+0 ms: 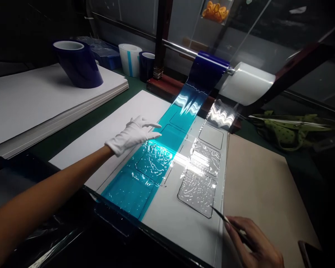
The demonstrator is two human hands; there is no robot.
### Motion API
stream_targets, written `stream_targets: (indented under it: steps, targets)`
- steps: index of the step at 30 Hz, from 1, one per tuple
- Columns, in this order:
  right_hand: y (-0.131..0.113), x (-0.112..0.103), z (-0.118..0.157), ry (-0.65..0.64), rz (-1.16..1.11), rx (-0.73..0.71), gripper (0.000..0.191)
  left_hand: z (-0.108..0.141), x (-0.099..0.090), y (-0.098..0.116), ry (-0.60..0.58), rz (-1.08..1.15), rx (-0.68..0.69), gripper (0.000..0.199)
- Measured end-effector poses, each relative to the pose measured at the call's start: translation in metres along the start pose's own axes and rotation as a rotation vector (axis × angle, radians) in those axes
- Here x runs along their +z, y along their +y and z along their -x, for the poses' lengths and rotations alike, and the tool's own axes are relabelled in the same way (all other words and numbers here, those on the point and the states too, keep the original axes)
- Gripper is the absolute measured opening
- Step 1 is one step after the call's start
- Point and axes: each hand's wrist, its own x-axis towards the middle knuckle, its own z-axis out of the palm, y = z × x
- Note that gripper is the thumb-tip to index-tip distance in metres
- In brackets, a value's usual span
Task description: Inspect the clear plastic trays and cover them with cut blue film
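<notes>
My left hand, in a white glove, has its fingers apart at the left edge of a blue transparent film and holds nothing. The film runs down from a dark blue roll over a pale board. My bare right hand grips dark tweezers, their tip at the lower right corner of a clear, rounded rectangular piece. Small bubbles or wrinkles mark this piece and the blue film. A clear film hangs from a white roll.
At the left, a dark blue roll stands on stacked white sheets. White and blue rolls are behind. A brown board lies right, with a green patterned item beyond. A metal rod carries the film rolls.
</notes>
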Motion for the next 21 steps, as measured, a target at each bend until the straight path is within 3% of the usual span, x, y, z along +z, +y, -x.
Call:
stream_targets:
  steps: [3,9,15,21]
  targets:
    - [0.001,-0.003,-0.032,0.022,0.098,-0.006,0.013,0.013,0.024,0.027,0.079,-0.208,0.120,0.036]
    - [-0.008,0.022,-0.104,-0.067,0.282,-0.057,0.016,0.035,0.076,0.065,-0.039,-0.447,0.342,0.029]
    - [-0.016,0.048,-0.147,-0.213,0.357,-0.139,0.017,0.031,0.098,0.066,-0.097,-0.621,0.418,0.021]
    - [-0.012,0.048,-0.158,-0.311,0.385,-0.190,0.019,0.027,0.103,0.058,-0.119,-0.672,0.450,0.030]
